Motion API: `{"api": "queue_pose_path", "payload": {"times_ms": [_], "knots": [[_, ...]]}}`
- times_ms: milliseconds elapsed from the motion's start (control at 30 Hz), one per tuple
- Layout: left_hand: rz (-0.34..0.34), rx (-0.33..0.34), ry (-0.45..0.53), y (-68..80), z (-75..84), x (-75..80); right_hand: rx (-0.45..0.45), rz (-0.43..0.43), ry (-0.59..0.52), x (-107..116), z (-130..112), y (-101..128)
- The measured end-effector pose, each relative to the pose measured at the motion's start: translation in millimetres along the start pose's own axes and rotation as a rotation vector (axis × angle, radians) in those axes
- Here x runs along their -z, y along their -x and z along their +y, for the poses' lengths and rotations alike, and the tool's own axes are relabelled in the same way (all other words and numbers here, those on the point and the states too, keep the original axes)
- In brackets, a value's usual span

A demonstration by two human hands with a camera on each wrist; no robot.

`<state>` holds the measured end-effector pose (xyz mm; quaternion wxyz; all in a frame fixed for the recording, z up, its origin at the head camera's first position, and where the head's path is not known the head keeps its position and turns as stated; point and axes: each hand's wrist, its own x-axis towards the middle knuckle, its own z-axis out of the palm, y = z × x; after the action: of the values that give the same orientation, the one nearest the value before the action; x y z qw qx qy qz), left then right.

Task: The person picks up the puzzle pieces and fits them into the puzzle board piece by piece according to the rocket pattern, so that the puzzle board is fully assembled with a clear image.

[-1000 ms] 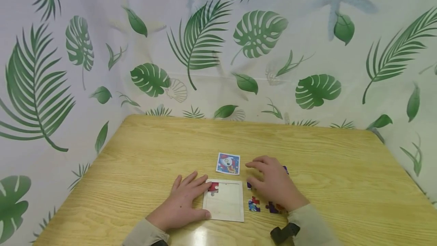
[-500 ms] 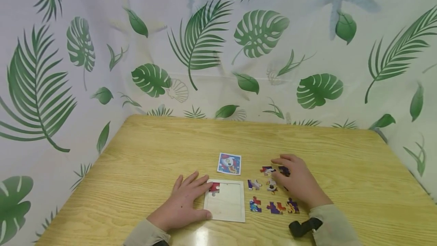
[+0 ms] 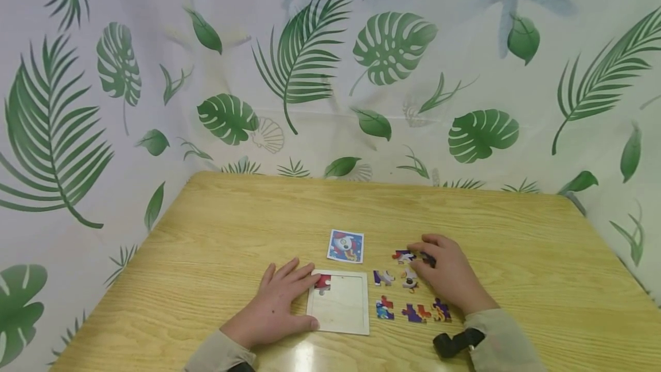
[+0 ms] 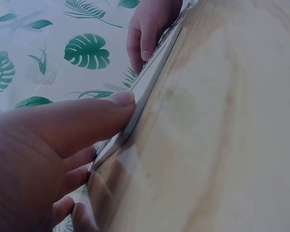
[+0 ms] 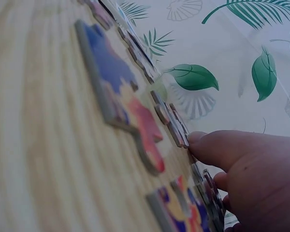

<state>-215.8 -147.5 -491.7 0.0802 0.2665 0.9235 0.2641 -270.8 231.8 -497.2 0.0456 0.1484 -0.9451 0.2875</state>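
Observation:
My left hand (image 3: 279,309) rests flat with fingers spread at the left side of a square wooden puzzle frame (image 3: 368,303). Its fingertips touch the upper left edge, and its thumb (image 4: 101,116) lies on the near rim. A red puzzle piece (image 3: 323,282) sits in the frame's upper left corner. My right hand (image 3: 454,274) is over the loose pieces, a dark purple piece (image 3: 427,258) between its thumb and fingers; whether it grips this piece I cannot tell. In the right wrist view the thumb's tip is right at the edge of another piece (image 5: 174,121).
Right of the frame lie several loose pieces, among them a blue-and-red piece (image 3: 384,307), a purple-and-orange piece (image 3: 416,313) and a white-and-purple piece (image 3: 384,278). A picture card (image 3: 346,246) lies behind the frame. Leaf-patterned cloth (image 3: 310,148) hangs behind the wooden table (image 3: 232,205).
My right hand has moved right, from beside the card and frame to the far right pieces, uncovering several loose pieces. In the last half second it has barely shifted. The left hand stays put.

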Motion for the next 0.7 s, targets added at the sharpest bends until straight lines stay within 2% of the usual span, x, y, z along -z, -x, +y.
{"api": "queue_pose_path", "payload": {"times_ms": [700], "knots": [[0.018,-0.015,0.001,0.5,-0.4,0.1,-0.011,0.032,0.049,-0.4,-5.3,-0.3]]}}
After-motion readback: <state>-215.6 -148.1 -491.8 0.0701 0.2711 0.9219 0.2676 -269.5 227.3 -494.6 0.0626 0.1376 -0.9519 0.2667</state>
